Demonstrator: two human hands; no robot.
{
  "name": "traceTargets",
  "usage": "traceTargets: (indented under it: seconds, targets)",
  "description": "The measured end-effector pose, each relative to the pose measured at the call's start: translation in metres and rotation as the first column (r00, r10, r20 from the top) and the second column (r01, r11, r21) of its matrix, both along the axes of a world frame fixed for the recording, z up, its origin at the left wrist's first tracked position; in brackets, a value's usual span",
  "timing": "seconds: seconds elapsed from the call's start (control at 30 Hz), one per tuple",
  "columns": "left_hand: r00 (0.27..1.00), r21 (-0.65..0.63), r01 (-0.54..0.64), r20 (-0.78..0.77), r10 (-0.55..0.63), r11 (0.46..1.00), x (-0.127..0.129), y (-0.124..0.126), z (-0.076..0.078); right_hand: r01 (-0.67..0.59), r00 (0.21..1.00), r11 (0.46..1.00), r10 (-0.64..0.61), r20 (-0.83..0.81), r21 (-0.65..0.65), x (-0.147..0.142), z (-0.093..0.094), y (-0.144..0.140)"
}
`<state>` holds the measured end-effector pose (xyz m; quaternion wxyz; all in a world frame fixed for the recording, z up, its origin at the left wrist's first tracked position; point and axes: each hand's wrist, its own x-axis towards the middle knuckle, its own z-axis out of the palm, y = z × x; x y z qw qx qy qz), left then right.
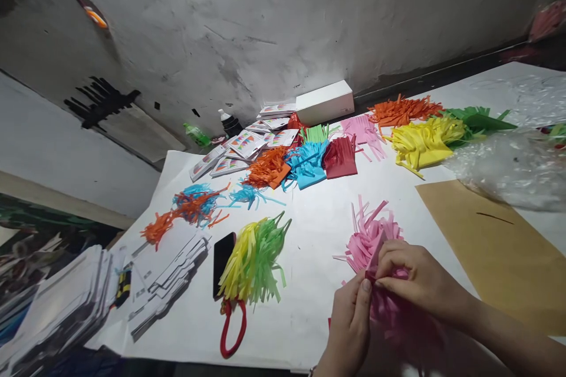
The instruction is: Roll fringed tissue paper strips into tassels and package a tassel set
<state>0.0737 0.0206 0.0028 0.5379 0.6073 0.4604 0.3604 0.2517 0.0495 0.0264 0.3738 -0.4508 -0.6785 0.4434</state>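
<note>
At the front right of the white-covered table, both hands pinch a piece of pink fringed paper point(360, 242). My left hand point(351, 318) is closed, thumb and forefinger gripping the paper's solid edge. Close beside it, my right hand point(409, 277) is also closed, its fingertips on the same strip. Loose pink fringe spreads above and below the hands, and a small red bit shows between the fingertips. To the left lies a yellow and green paper tassel point(256, 259) with a red cord loop point(233, 330), partly over a dark phone point(223, 259).
Orange, blue, dark red and yellow fringed paper point(427, 141) lies across the table's back. Several flat printed packs point(247, 144) and a white box point(325, 103) stand by the wall. Brown paper point(490, 247) and clear plastic wrap point(513, 168) lie right; stacked white packs point(170, 280) lie left.
</note>
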Motion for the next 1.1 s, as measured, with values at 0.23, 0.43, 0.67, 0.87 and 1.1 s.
traceTargets:
  seconds: [0.23,0.43,0.67,0.87,1.1]
  targets:
    - [1.0,0.022,-0.016,-0.017,0.016,1.0,-0.001,0.001,-0.004,0.009,1.0,0.996,-0.011,-0.021,-0.084,-0.001,0.001,0.001]
    - [0.967,0.179,0.011,-0.252,0.035,0.984,-0.008,0.006,-0.008,0.012,0.998,0.999,-0.015,0.062,0.039,0.005,0.002,0.002]
    - [0.813,0.552,0.224,-0.56,0.158,0.803,-0.014,0.01,-0.011,-0.118,0.932,0.747,-0.145,0.333,0.655,0.003,-0.014,-0.005]
    - [0.802,0.812,0.234,-0.472,0.366,0.535,-0.014,0.023,-0.003,-0.079,0.971,0.995,0.062,0.233,0.068,0.015,0.0,0.0]
    - [0.895,0.85,0.308,-0.412,0.174,0.428,-0.014,0.03,0.022,0.016,0.999,0.985,-0.008,0.044,-0.172,0.027,0.0,0.01]
